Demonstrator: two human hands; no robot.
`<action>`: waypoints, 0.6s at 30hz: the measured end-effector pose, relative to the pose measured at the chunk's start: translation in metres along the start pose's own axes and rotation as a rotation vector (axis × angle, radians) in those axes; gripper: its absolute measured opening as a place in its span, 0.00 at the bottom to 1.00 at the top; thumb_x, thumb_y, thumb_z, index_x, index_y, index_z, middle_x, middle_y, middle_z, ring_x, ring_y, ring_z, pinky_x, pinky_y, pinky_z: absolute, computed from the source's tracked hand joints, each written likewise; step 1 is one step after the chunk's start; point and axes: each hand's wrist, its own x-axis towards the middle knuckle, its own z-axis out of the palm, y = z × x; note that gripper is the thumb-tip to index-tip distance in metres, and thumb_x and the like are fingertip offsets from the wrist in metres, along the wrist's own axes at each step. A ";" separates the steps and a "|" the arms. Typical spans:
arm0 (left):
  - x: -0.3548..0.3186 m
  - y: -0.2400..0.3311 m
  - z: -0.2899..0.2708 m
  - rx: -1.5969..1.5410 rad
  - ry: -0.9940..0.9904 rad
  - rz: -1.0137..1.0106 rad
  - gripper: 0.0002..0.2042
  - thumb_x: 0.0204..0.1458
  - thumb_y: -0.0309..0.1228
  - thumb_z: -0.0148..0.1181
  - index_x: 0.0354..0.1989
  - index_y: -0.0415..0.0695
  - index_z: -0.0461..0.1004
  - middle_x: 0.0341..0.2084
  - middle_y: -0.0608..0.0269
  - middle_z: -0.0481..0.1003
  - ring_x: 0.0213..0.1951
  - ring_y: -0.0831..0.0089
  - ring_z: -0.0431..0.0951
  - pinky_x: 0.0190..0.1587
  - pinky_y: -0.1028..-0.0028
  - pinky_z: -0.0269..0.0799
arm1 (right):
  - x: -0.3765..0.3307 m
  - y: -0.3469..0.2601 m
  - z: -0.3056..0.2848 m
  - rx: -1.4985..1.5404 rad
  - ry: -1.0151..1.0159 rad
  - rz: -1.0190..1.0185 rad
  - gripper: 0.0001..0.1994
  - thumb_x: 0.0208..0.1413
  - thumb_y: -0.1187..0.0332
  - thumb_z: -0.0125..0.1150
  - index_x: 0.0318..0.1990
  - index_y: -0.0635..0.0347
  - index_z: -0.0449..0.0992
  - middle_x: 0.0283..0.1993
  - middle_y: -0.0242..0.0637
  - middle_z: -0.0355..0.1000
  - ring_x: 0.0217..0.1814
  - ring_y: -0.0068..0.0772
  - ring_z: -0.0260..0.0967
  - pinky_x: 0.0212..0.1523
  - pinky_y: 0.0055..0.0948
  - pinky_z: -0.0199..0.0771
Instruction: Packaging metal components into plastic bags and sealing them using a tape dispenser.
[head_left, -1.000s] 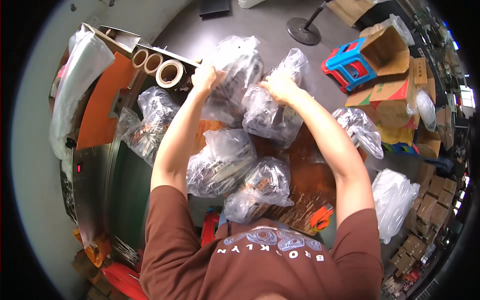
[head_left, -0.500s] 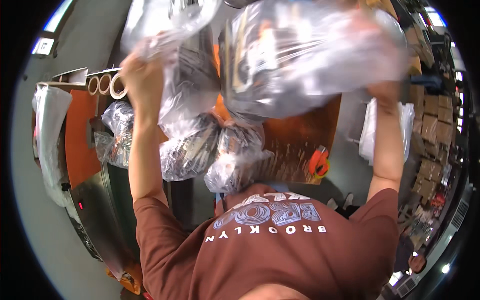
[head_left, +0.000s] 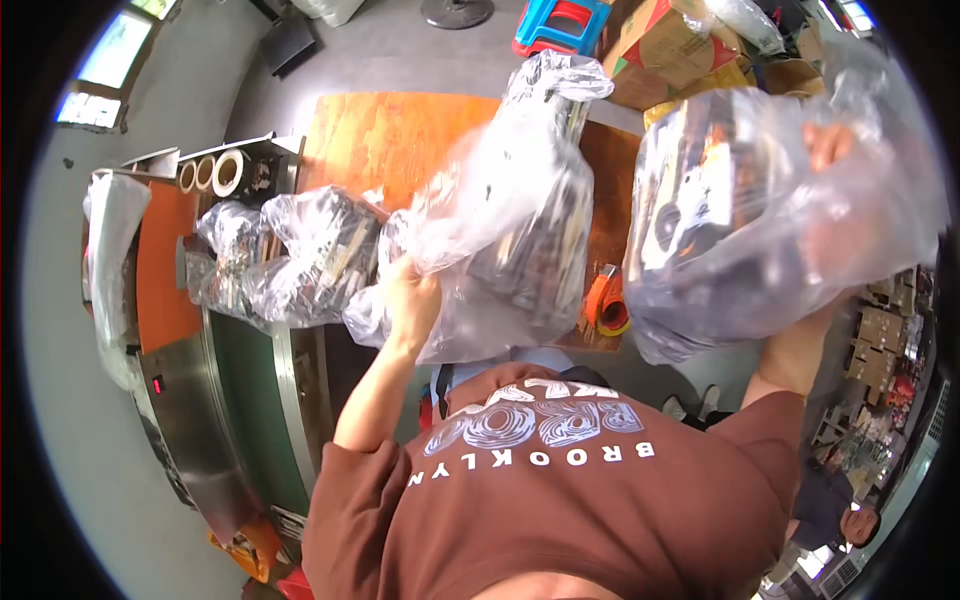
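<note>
My left hand (head_left: 412,300) is closed on the loose film of a clear plastic bag (head_left: 540,235). That bag is packed with dark and light flat pieces, too wrapped to name, and lies on the orange-brown table. At the right, my right hand (head_left: 840,230) shows through the film of a second filled clear bag (head_left: 700,200), its fingers bent round the plastic. This bag is tilted past the table's right side, with dark, white and orange contents. Between the two bags sits an orange tape roll (head_left: 606,305).
More filled clear bags (head_left: 325,255) line up to the left, beside cardboard tubes (head_left: 229,172) and a metal machine (head_left: 225,430). Bare wood of the table (head_left: 400,140) shows beyond. A blue stool (head_left: 565,22) and a carton (head_left: 660,50) stand behind. Someone in dark clothing (head_left: 825,510) is at lower right.
The right-hand bag has moved from over the table to the right. My left hand has come nearer and rightward with its film. The table's far part and the stool now show.
</note>
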 end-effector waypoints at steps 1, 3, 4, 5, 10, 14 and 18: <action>-0.010 -0.052 0.000 0.021 0.062 -0.102 0.08 0.53 0.25 0.50 0.36 0.35 0.75 0.29 0.63 0.77 0.31 0.77 0.75 0.36 0.78 0.69 | -0.006 0.005 -0.004 -0.030 0.001 -0.007 0.17 0.52 0.69 0.47 0.49 0.67 0.65 0.45 0.44 0.66 0.54 0.35 0.60 0.51 0.37 0.64; -0.019 -0.096 0.007 0.024 0.231 -0.208 0.08 0.53 0.26 0.50 0.33 0.35 0.75 0.27 0.63 0.77 0.30 0.77 0.75 0.34 0.78 0.69 | -0.011 0.017 -0.018 -0.069 0.008 -0.001 0.17 0.52 0.69 0.47 0.49 0.67 0.65 0.45 0.44 0.66 0.53 0.35 0.60 0.50 0.37 0.64; -0.022 -0.120 0.007 0.023 0.402 -0.302 0.08 0.53 0.26 0.50 0.31 0.36 0.76 0.25 0.63 0.77 0.28 0.77 0.75 0.32 0.79 0.68 | -0.012 0.017 -0.022 -0.196 -0.122 -0.152 0.16 0.52 0.72 0.48 0.48 0.68 0.67 0.47 0.42 0.67 0.52 0.35 0.62 0.51 0.35 0.64; -0.017 -0.160 -0.012 0.300 0.566 -0.303 0.10 0.53 0.28 0.50 0.28 0.37 0.77 0.23 0.62 0.77 0.25 0.78 0.73 0.30 0.79 0.67 | -0.012 0.014 -0.022 -0.319 -0.247 -0.314 0.16 0.51 0.74 0.48 0.48 0.69 0.69 0.49 0.40 0.68 0.51 0.35 0.65 0.52 0.33 0.64; -0.008 -0.098 -0.029 0.153 0.548 -0.200 0.13 0.54 0.32 0.48 0.27 0.37 0.78 0.20 0.64 0.76 0.20 0.83 0.68 0.22 0.80 0.60 | -0.106 0.067 0.020 0.607 0.269 0.537 0.14 0.54 0.77 0.47 0.48 0.65 0.67 0.49 0.40 0.66 0.51 0.33 0.64 0.53 0.32 0.63; -0.003 -0.106 -0.030 0.349 0.570 0.036 0.10 0.49 0.28 0.49 0.30 0.35 0.76 0.19 0.66 0.74 0.19 0.81 0.66 0.23 0.79 0.60 | -0.140 0.053 0.058 0.639 0.066 0.422 0.10 0.58 0.74 0.44 0.47 0.61 0.64 0.45 0.36 0.64 0.45 0.28 0.63 0.49 0.26 0.64; 0.025 -0.118 -0.007 0.559 0.623 0.441 0.16 0.39 0.19 0.46 0.39 0.32 0.71 0.24 0.53 0.74 0.24 0.67 0.71 0.31 0.69 0.67 | -0.203 0.057 0.119 0.310 -0.101 0.306 0.05 0.56 0.74 0.44 0.39 0.61 0.64 0.37 0.35 0.64 0.40 0.26 0.61 0.43 0.26 0.63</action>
